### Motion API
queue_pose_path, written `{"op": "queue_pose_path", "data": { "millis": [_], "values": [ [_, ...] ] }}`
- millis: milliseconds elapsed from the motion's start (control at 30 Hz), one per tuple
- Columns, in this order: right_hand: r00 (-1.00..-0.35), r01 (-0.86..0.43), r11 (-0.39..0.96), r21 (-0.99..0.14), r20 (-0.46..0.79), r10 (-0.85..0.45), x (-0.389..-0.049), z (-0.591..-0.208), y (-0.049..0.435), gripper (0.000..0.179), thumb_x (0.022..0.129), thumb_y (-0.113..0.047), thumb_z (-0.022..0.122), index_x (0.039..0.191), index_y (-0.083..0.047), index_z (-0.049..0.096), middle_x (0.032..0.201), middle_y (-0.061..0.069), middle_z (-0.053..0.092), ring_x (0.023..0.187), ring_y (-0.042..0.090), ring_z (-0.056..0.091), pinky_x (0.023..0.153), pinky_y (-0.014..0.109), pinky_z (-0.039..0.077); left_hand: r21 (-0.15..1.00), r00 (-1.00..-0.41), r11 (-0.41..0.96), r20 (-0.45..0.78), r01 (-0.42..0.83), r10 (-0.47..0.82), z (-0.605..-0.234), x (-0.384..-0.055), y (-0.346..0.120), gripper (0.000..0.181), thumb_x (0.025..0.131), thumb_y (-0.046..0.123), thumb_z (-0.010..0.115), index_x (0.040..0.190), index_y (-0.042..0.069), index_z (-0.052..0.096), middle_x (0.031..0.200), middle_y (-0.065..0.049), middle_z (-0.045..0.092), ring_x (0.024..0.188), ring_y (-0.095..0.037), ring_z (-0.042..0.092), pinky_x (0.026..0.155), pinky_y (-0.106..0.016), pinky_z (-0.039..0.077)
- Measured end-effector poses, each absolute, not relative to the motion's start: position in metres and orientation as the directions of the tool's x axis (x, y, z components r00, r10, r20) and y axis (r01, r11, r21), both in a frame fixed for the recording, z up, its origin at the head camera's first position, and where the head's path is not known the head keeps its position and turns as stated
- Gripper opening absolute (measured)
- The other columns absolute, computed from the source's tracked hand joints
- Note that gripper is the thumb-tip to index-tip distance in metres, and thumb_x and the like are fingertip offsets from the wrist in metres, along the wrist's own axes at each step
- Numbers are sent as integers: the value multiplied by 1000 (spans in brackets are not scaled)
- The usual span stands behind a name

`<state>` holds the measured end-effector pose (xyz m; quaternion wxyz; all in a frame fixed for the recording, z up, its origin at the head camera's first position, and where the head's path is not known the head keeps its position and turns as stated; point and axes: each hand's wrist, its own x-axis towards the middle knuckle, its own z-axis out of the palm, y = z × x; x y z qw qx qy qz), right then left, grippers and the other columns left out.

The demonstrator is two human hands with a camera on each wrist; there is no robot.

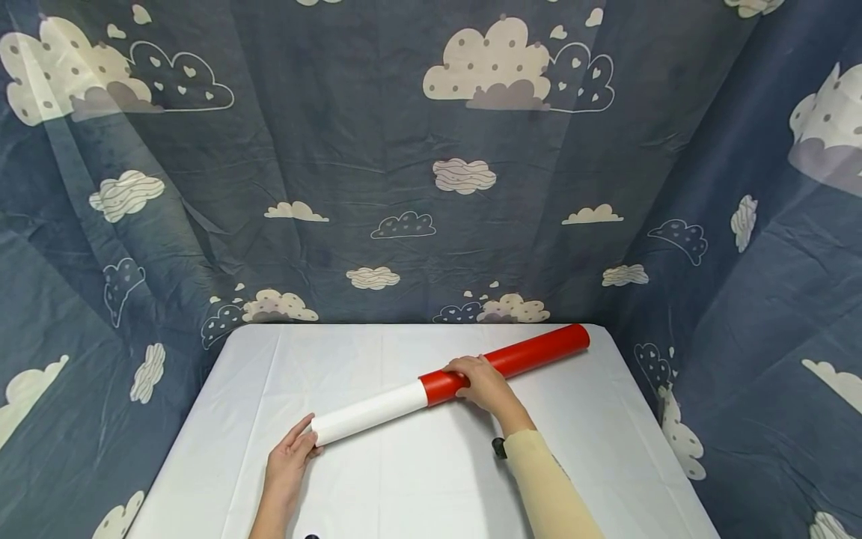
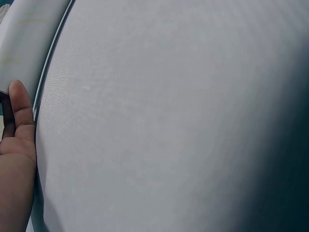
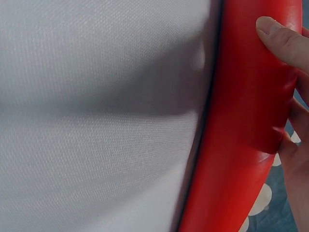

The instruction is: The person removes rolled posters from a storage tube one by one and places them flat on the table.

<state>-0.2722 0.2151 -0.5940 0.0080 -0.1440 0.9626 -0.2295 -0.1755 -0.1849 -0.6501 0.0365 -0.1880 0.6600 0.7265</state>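
A long cylinder lies aslant across the table, its near-left part a white tube (image 1: pixel 370 412) and its far-right part a glossy red tube or sleeve (image 1: pixel 539 352). My left hand (image 1: pixel 289 457) holds the white end between thumb and fingers. In the left wrist view the left hand (image 2: pixel 19 140) lies along the pale tube (image 2: pixel 29 43), most fingers out of sight. Near where the colours meet, my right hand (image 1: pixel 486 385) grips the red part from above. Small dents show in the red surface (image 3: pixel 241 111) beside the right hand (image 3: pixel 289 53).
A white-covered table (image 1: pixel 417 486) carries the cylinder; the red end reaches its far right corner. Dark blue cloth (image 1: pixel 377 247) with cloud prints hangs behind and on both sides. A small black device (image 1: pixel 498 448) sits at the right wrist.
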Motion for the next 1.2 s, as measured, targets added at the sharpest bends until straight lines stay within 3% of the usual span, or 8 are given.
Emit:
{"op": "queue_pose_path", "data": {
  "millis": [633,900,1200],
  "values": [
    [-969,-234,856,-462,42,-242,-275,-594,231,54,84,-9,90,132,-27,72,141,2,70,140,27,58,133,56,26,943,-926,-138,-325,-302,-192,-651,-176,-186,56,103,17,70,155,8,53,99,19,79,88,-1,69,83,-16,60],
    [-973,-216,858,-465,33,-227,-276,-595,236,55,83,-8,90,132,-28,72,141,2,70,140,29,58,133,55,27,949,-938,-165,-296,-267,-183,-653,-176,-185,57,102,16,71,155,4,52,100,13,80,90,-2,69,83,-17,61],
    [-974,-212,855,-473,31,-224,-278,-595,242,56,82,-7,90,131,-28,72,142,3,69,140,29,58,133,57,27,947,-935,-158,-306,-279,-179,-652,-175,-186,55,104,16,69,156,8,52,101,14,80,90,-3,69,85,-17,60]
  ]
}}
